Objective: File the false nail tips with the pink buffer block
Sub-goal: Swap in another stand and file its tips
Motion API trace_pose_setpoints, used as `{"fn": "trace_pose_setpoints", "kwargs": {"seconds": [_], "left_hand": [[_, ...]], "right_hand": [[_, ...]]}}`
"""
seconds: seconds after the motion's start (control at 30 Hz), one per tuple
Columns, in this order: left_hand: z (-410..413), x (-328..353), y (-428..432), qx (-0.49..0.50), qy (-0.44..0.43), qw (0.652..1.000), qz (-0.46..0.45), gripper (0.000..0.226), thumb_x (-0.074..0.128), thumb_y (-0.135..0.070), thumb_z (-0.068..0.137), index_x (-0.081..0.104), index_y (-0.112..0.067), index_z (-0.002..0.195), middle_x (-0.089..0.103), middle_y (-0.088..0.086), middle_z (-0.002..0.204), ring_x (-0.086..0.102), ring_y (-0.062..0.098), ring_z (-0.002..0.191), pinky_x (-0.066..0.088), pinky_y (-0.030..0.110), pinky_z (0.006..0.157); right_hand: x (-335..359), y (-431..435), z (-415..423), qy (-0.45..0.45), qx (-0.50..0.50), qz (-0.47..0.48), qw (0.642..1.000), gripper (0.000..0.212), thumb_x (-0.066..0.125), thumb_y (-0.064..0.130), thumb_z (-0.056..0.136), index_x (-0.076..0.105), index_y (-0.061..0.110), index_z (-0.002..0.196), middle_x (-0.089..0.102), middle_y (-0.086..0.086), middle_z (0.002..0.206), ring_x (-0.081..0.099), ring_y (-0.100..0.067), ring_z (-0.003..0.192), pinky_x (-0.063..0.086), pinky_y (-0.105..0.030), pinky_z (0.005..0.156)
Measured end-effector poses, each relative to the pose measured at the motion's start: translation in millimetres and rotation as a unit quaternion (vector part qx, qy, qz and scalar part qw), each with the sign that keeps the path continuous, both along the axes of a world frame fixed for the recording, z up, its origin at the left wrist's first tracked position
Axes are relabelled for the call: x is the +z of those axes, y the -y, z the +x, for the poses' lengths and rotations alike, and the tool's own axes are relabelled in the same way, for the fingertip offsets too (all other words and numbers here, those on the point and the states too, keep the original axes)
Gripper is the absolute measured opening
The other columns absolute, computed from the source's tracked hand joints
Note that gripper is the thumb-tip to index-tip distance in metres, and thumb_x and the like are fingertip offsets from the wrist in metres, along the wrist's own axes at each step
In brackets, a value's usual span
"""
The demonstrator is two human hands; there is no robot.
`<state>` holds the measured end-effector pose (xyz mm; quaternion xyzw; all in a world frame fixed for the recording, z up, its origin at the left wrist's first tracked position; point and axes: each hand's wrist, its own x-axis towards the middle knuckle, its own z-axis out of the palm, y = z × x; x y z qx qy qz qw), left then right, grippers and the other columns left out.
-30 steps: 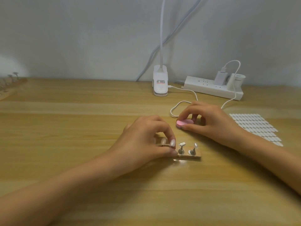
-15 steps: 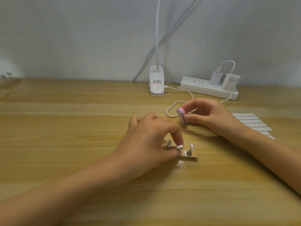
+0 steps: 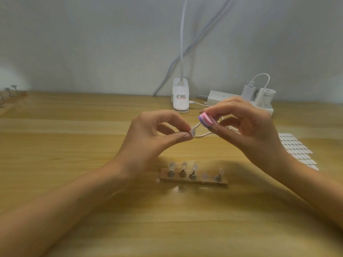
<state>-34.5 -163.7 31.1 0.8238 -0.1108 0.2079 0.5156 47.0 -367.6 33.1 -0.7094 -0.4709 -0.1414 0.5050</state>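
My left hand is raised above the table and pinches a clear false nail tip between thumb and forefinger. My right hand holds the pink buffer block, pink with a purple layer, a short way up and to the right of the tip; the two are apart. On the table below stands a small holder strip with several clear nail tips on metal pegs; one slot in the strip has no peg.
A white clip lamp base and a white power strip with plugs stand at the back by the wall. A white cable loops behind my hands. A sheet of white adhesive tabs lies to the right. Another nail holder sits far left.
Both hands rose from the table. My left hand lifted one nail tip off the holder strip, uncovering the rest of it. My right hand raised the buffer block beside that tip.
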Motion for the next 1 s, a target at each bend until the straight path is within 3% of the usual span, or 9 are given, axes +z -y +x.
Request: {"fn": "trace_pose_setpoints", "kwargs": {"seconds": [0.1, 0.2, 0.33, 0.67, 0.77, 0.9, 1.0], "left_hand": [[0.8, -1.7, 0.9, 0.006, 0.003, 1.000, -0.015, 0.010, 0.084, -0.033, 0.073, 0.076, -0.027, 0.075, 0.075, -0.012, 0.077, 0.065, 0.007, 0.066, 0.047, 0.009, 0.064], [-1.1, -3.6, 4.6, 0.010, 0.020, 0.999, -0.033, 0.023, 0.079, -0.046, 0.067, 0.073, -0.024, 0.072, 0.071, -0.013, 0.071, 0.051, 0.011, 0.059, 0.042, 0.015, 0.060], [-3.6, -3.8, 6.0, 0.013, 0.006, 0.999, -0.052, 0.013, 0.085, -0.030, 0.074, 0.074, -0.023, 0.073, 0.070, -0.012, 0.069, 0.043, 0.012, 0.058, 0.042, 0.018, 0.058], [-4.8, -2.5, 10.8, 0.009, 0.017, 0.999, -0.043, 0.018, 0.078, -0.042, 0.071, 0.070, -0.026, 0.069, 0.055, -0.025, 0.051, 0.033, 0.003, 0.048, 0.028, 0.008, 0.049], [-2.5, -3.0, 9.2, 0.010, 0.010, 0.999, -0.046, 0.011, 0.085, -0.028, 0.076, 0.074, -0.026, 0.072, 0.061, -0.022, 0.058, 0.034, 0.003, 0.049, 0.031, 0.008, 0.051], [-4.0, -5.1, 10.4, 0.001, 0.008, 0.999, -0.044, 0.018, 0.080, -0.040, 0.073, 0.072, -0.024, 0.070, 0.055, -0.023, 0.051, 0.032, 0.003, 0.048, 0.028, 0.010, 0.048], [-2.1, -4.4, 8.6, 0.004, 0.005, 0.999, -0.049, 0.012, 0.085, -0.031, 0.074, 0.075, -0.025, 0.072, 0.063, -0.020, 0.059, 0.035, 0.003, 0.050, 0.032, 0.011, 0.051]], "right_hand": [[1.6, -5.2, -7.4, 0.089, 0.004, -0.019, 0.996, 0.023, 0.071, 0.018, 0.088, 0.069, 0.018, 0.112, 0.066, -0.010, 0.101, 0.065, -0.021, 0.093, 0.057, -0.032, 0.077], [0.1, -8.3, -11.5, 0.174, 0.001, -0.050, 0.984, 0.023, 0.072, 0.016, 0.088, 0.070, 0.015, 0.111, 0.065, -0.008, 0.098, 0.063, -0.014, 0.093, 0.051, -0.021, 0.083], [1.1, -5.7, -9.4, 0.147, -0.034, -0.027, 0.988, 0.024, 0.073, 0.016, 0.086, 0.070, 0.017, 0.110, 0.066, -0.007, 0.096, 0.063, -0.013, 0.092, 0.053, -0.028, 0.082], [-2.2, -6.1, -12.3, 0.182, -0.016, -0.036, 0.982, 0.024, 0.074, 0.018, 0.086, 0.071, 0.017, 0.109, 0.065, -0.005, 0.092, 0.064, -0.015, 0.088, 0.053, -0.030, 0.077], [0.6, -3.4, -7.9, 0.152, -0.042, -0.015, 0.987, 0.025, 0.075, 0.015, 0.086, 0.069, 0.019, 0.110, 0.065, -0.006, 0.092, 0.063, -0.012, 0.088, 0.053, -0.029, 0.077], [-2.7, -4.9, -9.0, 0.172, -0.008, -0.035, 0.984, 0.024, 0.072, 0.019, 0.088, 0.068, 0.020, 0.111, 0.064, -0.001, 0.094, 0.063, -0.014, 0.089, 0.053, -0.030, 0.077], [-1.6, -3.3, -6.4, 0.146, -0.031, -0.017, 0.989, 0.023, 0.073, 0.016, 0.087, 0.069, 0.021, 0.109, 0.064, -0.002, 0.094, 0.062, -0.011, 0.089, 0.053, -0.032, 0.077]]}}
